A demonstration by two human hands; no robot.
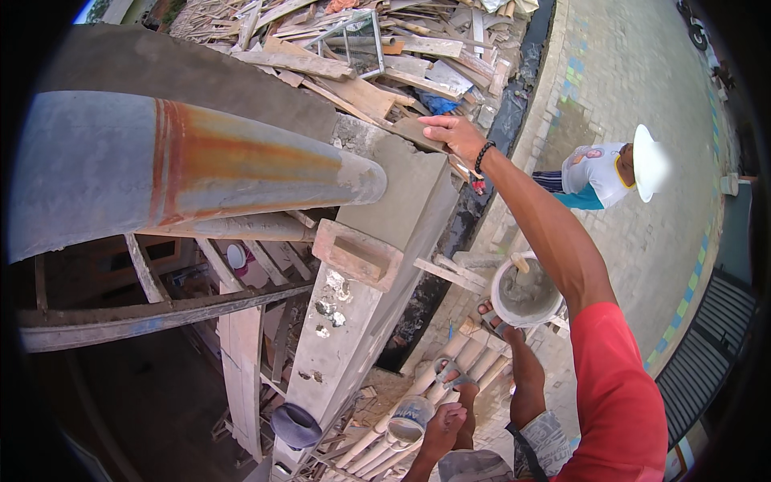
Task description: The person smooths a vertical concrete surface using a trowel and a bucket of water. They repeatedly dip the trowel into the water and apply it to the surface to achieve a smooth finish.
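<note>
My right hand (459, 138), with a dark beaded bracelet at its wrist, grips a flat wooden board (419, 132) at the far corner of a plastered ledge (409, 189). The fingers lie over the board's edge, and part of it is hidden. Smooth grey mortar covers the ledge and the side below it. My left hand (444, 424) is low in the view, its fingers curled into a loose fist with nothing visible in them. Close beside it stands a clear plastic bucket (410, 418). A white bucket (528, 291) of wet mortar, with a wooden handle sticking out, is below my right arm.
A large rust-stained pipe (265, 165) meets the ledge from the left. A hollow brick-coloured block (358, 254) juts from the wall. My feet are on bamboo poles (474, 361) above a ditch. A person in a white hat (594, 173) stands on the paving; scrap wood (361, 88) lies beyond.
</note>
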